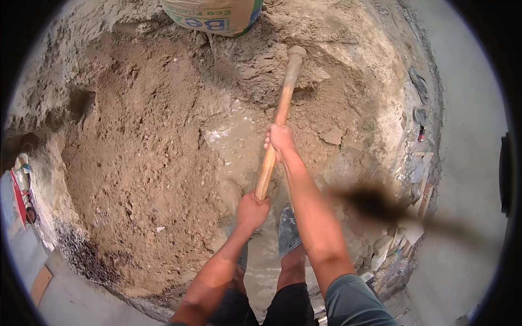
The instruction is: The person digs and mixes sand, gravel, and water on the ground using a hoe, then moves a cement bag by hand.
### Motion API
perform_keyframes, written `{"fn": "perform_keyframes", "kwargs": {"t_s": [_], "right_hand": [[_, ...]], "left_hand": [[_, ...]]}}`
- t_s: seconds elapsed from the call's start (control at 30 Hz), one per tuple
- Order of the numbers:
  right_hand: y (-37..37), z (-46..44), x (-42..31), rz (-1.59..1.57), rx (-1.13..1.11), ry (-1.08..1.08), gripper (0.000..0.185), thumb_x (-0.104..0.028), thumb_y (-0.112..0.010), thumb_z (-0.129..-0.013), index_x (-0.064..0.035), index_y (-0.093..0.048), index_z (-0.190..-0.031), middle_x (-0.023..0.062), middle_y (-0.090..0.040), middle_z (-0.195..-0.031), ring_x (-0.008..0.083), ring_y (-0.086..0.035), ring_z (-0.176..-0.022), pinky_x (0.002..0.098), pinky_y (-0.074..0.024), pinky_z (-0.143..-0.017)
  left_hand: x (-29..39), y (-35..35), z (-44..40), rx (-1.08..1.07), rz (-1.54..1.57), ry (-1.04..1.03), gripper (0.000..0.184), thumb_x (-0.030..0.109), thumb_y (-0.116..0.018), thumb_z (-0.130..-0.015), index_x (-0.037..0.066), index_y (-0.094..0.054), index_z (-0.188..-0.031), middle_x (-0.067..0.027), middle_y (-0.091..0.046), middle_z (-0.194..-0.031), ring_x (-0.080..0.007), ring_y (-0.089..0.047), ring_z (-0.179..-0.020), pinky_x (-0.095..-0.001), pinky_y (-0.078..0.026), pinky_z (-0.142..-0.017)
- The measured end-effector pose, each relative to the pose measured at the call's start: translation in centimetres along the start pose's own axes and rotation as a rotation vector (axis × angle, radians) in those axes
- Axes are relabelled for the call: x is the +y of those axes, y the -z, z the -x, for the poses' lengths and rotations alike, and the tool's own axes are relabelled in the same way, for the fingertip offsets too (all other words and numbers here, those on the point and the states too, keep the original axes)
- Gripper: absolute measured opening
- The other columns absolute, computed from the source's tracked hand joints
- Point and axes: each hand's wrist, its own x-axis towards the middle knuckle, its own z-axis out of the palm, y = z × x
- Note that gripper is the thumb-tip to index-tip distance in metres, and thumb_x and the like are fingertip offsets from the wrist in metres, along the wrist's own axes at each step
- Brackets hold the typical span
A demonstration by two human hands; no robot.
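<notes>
Both of my hands are closed round the wooden handle of a hoe [284, 102], which slants up and slightly right from my body. My left hand [254, 211] grips the lower end of the handle. Farther up, near the middle, my right hand [281, 139] is wrapped round it. The far end of the tool meets the damp soil; its blade is hidden from view. Beneath the handle lies a patch of wet, shiny mud [236, 142], with loose brown soil [147, 163] spread to the left.
A printed paper sack [217, 16] stands at the top edge. Dark footwear [418, 85] and scraps of wood [426, 200] lie along the right rim. Part of a red wheelbarrow [19, 198] shows at left. A dark blurred shape [375, 204] crosses the right side.
</notes>
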Motion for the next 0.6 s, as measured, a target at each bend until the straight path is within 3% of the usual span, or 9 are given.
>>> {"fn": "perform_keyframes", "kwargs": {"t_s": [0.07, 0.13, 0.2, 0.23, 0.37, 0.47, 0.53, 0.6], "right_hand": [[2.0, 4.0, 2.9, -0.011, -0.028, -0.085, 0.004, -0.002, -0.056, -0.084, -0.0022, -0.052, -0.083, 0.0034, -0.05, -0.062, 0.0127, -0.05, -0.047, 0.0283, -0.0438, -0.039], [3.7, 9.5, 4.5, -0.004, -0.039, -0.144, 0.007, -0.006, -0.054, -0.088, -0.0058, -0.051, -0.083, 0.0015, -0.049, -0.065, 0.0116, -0.048, -0.051, 0.0284, -0.0418, -0.043], [4.4, 14.1, 3.2, -0.105, 0.013, -0.084, 0.012, -0.001, -0.057, -0.085, -0.0057, -0.048, -0.09, 0.0024, -0.047, -0.063, 0.0128, -0.048, -0.048, 0.0288, -0.0426, -0.043], [4.8, 15.0, 1.5, -0.203, 0.007, 0.052, 0.012, -0.002, -0.057, -0.085, -0.0064, -0.047, -0.09, 0.0029, -0.047, -0.065, 0.0132, -0.048, -0.05, 0.0295, -0.0432, -0.045], [2.2, 15.4, -11.5, -0.422, 0.096, 0.615, 0.013, -0.004, -0.057, -0.087, -0.0094, -0.045, -0.088, 0.0028, -0.042, -0.068, 0.0133, -0.044, -0.056, 0.0312, -0.0431, -0.052], [-0.8, 9.7, -18.0, -0.565, 0.07, 0.877, 0.01, -0.001, -0.053, -0.086, -0.0054, -0.045, -0.082, 0.0029, -0.044, -0.068, 0.0131, -0.044, -0.054, 0.0303, -0.0424, -0.05], [-4.5, 5.8, -18.3, -0.595, 0.114, 0.779, 0.012, 0.0, -0.052, -0.085, -0.0034, -0.044, -0.078, 0.0024, -0.044, -0.068, 0.0128, -0.043, -0.052, 0.0304, -0.0419, -0.048], [-7.4, -0.2, -13.3, -0.383, 0.186, 0.44, 0.006, -0.002, -0.05, -0.087, -0.0002, -0.046, -0.082, 0.0025, -0.047, -0.065, 0.0136, -0.046, -0.05, 0.0297, -0.0434, -0.043]], "left_hand": [[-2.9, -1.3, 4.2, -0.032, 0.025, -0.035, 0.021, 0.019, -0.068, -0.082, -0.001, -0.062, -0.085, -0.0097, -0.06, -0.06, -0.0177, -0.059, -0.054, -0.0365, -0.048, -0.056], [-4.6, -1.6, 9.0, -0.055, 0.073, -0.028, 0.024, 0.02, -0.067, -0.079, -0.001, -0.063, -0.089, -0.0261, -0.065, -0.073, -0.044, -0.067, -0.075, -0.0471, -0.053, -0.067], [-5.9, -1.5, 9.1, -0.07, 0.05, -0.173, 0.025, 0.021, -0.069, -0.079, 0.0, -0.063, -0.092, -0.0256, -0.065, -0.073, -0.0441, -0.066, -0.075, -0.0482, -0.053, -0.067], [-6.4, -1.5, 9.1, -0.089, 0.038, -0.242, 0.026, 0.021, -0.069, -0.079, 0.001, -0.063, -0.093, -0.0254, -0.065, -0.074, -0.0442, -0.066, -0.075, -0.0488, -0.053, -0.066], [5.3, 3.0, -2.4, 0.034, -0.062, -0.741, 0.023, 0.018, -0.07, -0.072, 0.009, -0.06, -0.09, -0.0173, -0.064, -0.067, -0.041, -0.065, -0.067, -0.0495, -0.052, -0.062], [14.8, 8.2, -9.7, 0.135, -0.269, -0.798, 0.016, 0.017, -0.067, -0.075, 0.009, -0.064, -0.088, -0.0198, -0.067, -0.075, -0.0424, -0.066, -0.075, -0.0508, -0.054, -0.07], [13.6, 10.4, -11.5, 0.167, -0.301, -0.718, 0.015, 0.017, -0.065, -0.076, 0.008, -0.067, -0.089, -0.021, -0.068, -0.08, -0.0432, -0.066, -0.078, -0.0506, -0.054, -0.073], [9.2, 10.9, -11.8, 0.138, -0.281, -0.527, 0.017, 0.016, -0.064, -0.078, 0.005, -0.068, -0.09, -0.0229, -0.069, -0.085, -0.0441, -0.067, -0.081, -0.0509, -0.054, -0.075]]}}
